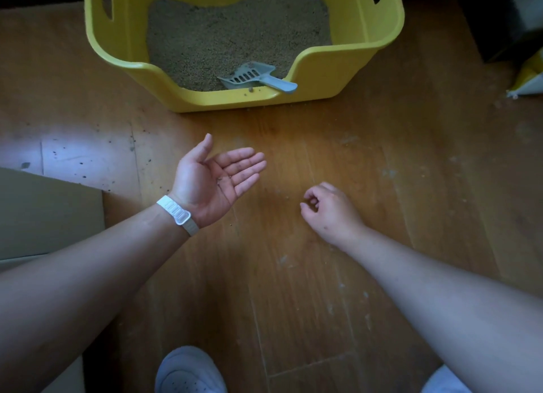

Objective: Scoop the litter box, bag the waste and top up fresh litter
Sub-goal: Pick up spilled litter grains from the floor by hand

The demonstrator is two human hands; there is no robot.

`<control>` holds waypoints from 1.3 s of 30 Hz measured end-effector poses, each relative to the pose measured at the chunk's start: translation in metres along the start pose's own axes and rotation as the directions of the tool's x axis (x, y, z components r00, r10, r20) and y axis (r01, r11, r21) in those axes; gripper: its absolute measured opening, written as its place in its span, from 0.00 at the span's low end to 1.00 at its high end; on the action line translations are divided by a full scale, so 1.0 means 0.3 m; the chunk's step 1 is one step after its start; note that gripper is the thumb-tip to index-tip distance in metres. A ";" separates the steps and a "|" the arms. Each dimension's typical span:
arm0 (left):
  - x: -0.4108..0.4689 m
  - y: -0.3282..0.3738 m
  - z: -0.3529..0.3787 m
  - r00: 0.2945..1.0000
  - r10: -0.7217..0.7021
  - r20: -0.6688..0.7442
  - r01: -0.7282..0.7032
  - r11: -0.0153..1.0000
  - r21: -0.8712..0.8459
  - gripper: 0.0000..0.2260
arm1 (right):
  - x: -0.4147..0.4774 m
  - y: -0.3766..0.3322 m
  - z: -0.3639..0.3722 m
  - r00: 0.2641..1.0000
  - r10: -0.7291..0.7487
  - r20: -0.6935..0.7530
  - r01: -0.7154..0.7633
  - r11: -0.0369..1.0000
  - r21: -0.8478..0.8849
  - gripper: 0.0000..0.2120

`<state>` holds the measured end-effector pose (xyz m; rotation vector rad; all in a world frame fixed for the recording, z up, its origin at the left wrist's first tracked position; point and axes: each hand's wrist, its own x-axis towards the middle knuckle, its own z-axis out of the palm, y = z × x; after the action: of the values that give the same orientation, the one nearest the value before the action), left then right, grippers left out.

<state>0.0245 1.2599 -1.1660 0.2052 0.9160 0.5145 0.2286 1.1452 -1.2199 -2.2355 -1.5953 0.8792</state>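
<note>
We see the left hand (216, 178) palm-up, fingers straight and together, likely catching stray granules (221, 180) that the right hand (329, 213), fingers pinched, picks off the floor (323, 290), while the scoop (252, 75) sits parked in the yellow litter box (323, 78), far centre, handle on its near lip.

Yellow litter box (317, 78), grey-blue scoop (249, 75), tan litter (235, 31), white wristband (176, 213).

Litter box (323, 78) on wooden floor (323, 275)
</note>
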 end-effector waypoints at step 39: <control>0.019 -0.031 -0.018 0.999 -0.048 0.000 0.048 0.998 0.040 0.30 | 0.100 -0.142 0.008 0.975 0.136 0.174 -0.079 0.950 -0.301 0.14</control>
<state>0.0262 1.2546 -1.1767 0.2195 0.9291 0.4523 0.2010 1.1879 -1.2091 -2.5278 -1.8070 0.9694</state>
